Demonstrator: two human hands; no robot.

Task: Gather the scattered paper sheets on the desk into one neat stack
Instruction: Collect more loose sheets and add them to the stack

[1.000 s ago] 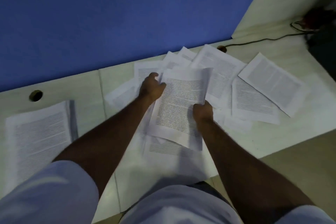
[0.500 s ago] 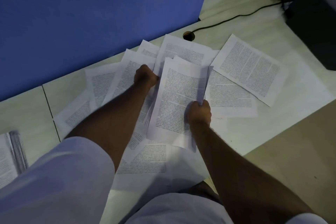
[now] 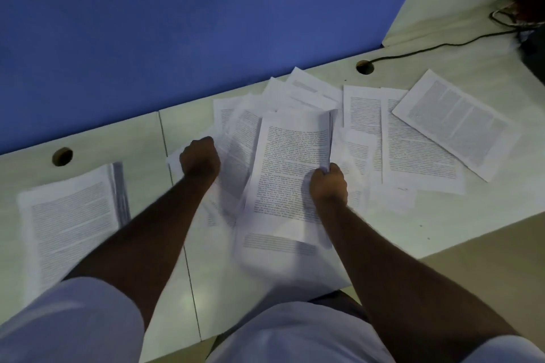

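Note:
My right hand (image 3: 328,186) grips a bundle of printed sheets (image 3: 289,171) by its right edge, holding it slightly above the pile in the desk's middle. My left hand (image 3: 200,160) lies curled over the edge of a loose sheet (image 3: 174,161) at the pile's left side, its fingertips hidden. More loose sheets fan out behind the bundle (image 3: 303,91) and to its right (image 3: 418,144), one angled at the far right (image 3: 457,124). A separate thick stack of paper (image 3: 70,221) lies on the desk at the left.
A blue partition (image 3: 177,23) bounds the pale desk (image 3: 472,215) at the back. Two round cable holes (image 3: 62,156) (image 3: 364,67) sit near it, with a black cable (image 3: 442,46) running to dark gear at the far right. The desk's front edge cuts diagonally at the lower right.
My left hand has slid left and nearer, from the bundle's top corner to the pile's left edge. My right hand keeps its hold on the bundle. The view has swung left, showing the left stack again.

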